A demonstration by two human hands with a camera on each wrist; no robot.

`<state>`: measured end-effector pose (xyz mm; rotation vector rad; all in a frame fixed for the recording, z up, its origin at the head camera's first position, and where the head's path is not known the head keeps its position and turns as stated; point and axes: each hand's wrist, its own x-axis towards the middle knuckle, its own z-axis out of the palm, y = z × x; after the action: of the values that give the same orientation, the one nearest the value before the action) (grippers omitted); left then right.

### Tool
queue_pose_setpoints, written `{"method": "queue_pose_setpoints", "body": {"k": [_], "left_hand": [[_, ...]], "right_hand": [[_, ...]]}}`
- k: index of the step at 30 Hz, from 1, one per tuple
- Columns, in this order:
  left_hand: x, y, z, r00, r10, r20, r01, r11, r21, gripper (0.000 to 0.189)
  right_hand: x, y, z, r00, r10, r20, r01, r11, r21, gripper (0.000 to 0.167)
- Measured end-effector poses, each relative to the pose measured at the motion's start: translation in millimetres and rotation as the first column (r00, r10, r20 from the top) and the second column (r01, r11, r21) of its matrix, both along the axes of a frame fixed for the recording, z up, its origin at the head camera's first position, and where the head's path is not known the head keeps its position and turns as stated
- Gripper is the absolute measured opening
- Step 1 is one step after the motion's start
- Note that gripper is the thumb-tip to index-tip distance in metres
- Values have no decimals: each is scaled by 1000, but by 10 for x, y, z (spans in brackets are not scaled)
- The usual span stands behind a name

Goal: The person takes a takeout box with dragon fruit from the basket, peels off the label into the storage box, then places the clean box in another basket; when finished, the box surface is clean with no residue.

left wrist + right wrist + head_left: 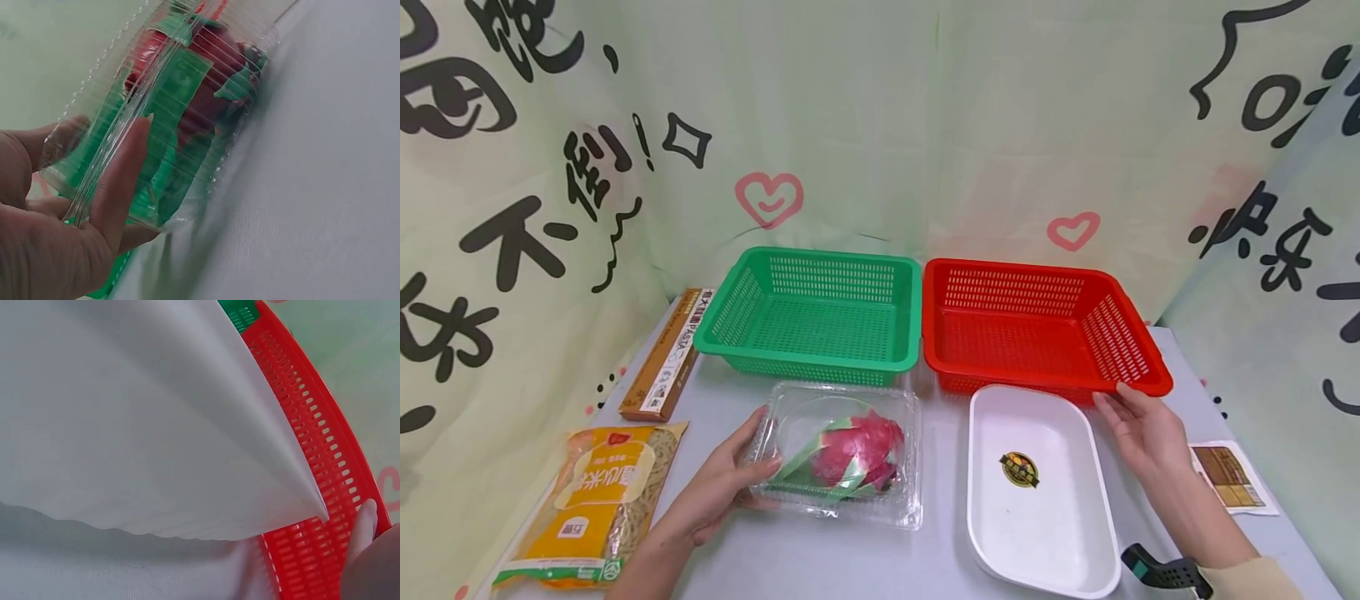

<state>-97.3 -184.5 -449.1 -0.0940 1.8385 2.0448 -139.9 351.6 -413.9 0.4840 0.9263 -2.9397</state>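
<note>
In the head view my left hand [727,475] grips the left side of a clear plastic clamshell box [912,467]. A pink dragon fruit [859,450] with green scales lies inside it. The left wrist view shows the thumb [122,169] along the side of the box [94,140], with other fingers behind and beneath. My right hand [1150,437] holds the rim of the red basket [1045,379] at its front right corner. In the right wrist view a digit [362,528] lies against that rim. Part of this hand is out of frame there.
A white tray [1037,533] stands before the red basket. Left of that basket is a green basket [820,362]. A pasta box [666,358] and an orange grain bag [587,508] lie left. At right are a printed card [1232,477] and a black strap [1165,573].
</note>
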Motion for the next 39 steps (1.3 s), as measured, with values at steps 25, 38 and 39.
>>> {"method": "queue_pose_setpoints", "body": {"k": [25, 38, 39], "left_hand": [[14, 96, 145, 1000, 19, -10, -19, 999, -34, 86], [89, 260, 345, 991, -112, -74, 114, 993, 28, 85], [85, 284, 370, 989, -124, -80, 127, 991, 37, 84]], "right_hand": [[22, 10, -5, 998, -58, 21, 57, 998, 40, 66], [-18, -38, 31, 995, -73, 61, 66, 992, 105, 80], [-16, -37, 28, 996, -71, 59, 65, 992, 105, 81]]}}
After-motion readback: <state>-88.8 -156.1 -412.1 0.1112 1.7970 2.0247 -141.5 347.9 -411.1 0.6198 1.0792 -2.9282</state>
